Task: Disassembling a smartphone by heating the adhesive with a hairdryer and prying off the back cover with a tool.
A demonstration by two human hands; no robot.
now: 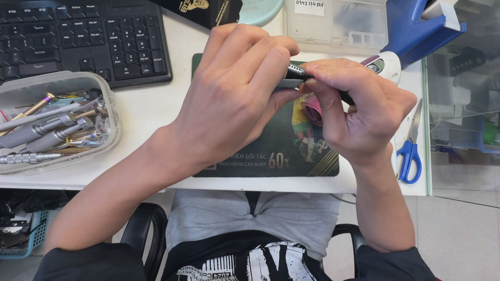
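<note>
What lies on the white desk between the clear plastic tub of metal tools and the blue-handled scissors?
In the head view, a dark green rectangular mat lies between the tub and scissors, on the desk.

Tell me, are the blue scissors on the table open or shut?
Shut. The scissors lie flat at the table's right edge, blades together in one line, the two blue handle loops side by side.

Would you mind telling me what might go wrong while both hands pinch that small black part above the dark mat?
The small black part is held only by fingertips of the left hand and right hand, so it might slip and drop onto the mat or off the desk edge. The blue-handled scissors lie close beside the right wrist; a sideways move could knock them.
</note>
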